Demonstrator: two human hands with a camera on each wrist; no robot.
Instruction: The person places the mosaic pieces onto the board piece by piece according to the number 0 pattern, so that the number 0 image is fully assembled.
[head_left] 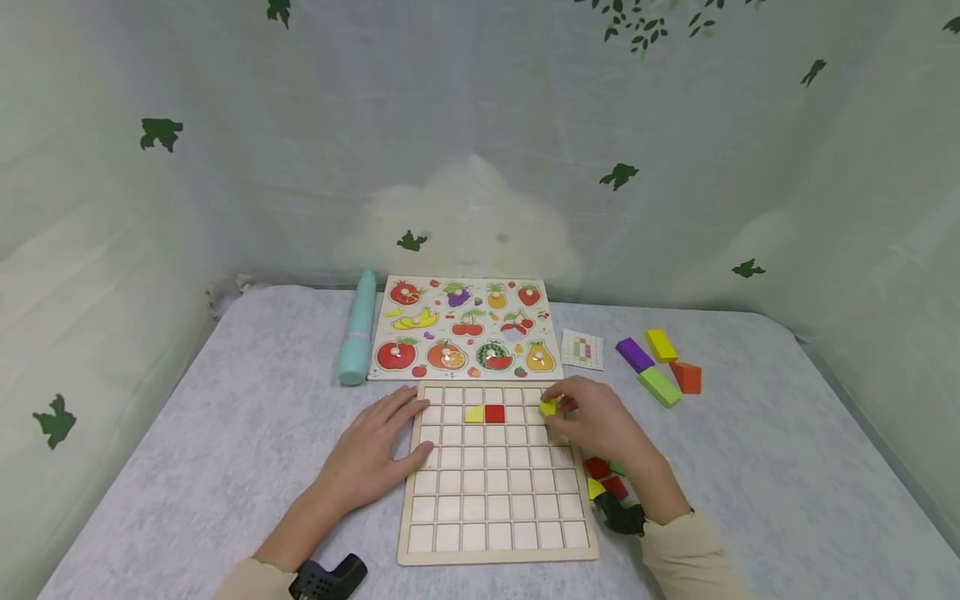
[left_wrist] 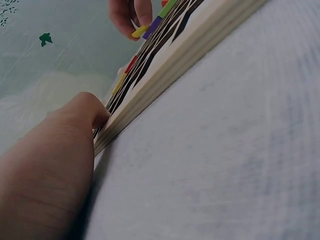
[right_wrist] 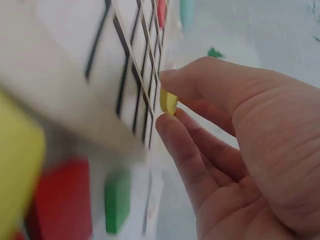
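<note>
A right hand (head_left: 598, 417) pinches a yellow piece (head_left: 548, 407) at the gridded board's (head_left: 497, 481) one o'clock — the left hand (head_left: 372, 454), loosely extended, touches its ten o'clock edge.

A pale table (head_left: 750, 467) bears a grid board (head_left: 497, 481), fruit puzzle (head_left: 483, 327), teal roll (head_left: 358, 329), card (head_left: 582, 349) and coloured blocks (head_left: 660, 387).

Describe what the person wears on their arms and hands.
The left hand and right hand are bare, without gloves. The left sleeve and right sleeve are plain beige. A black left-wrist device and black right-wrist device show too.
</note>
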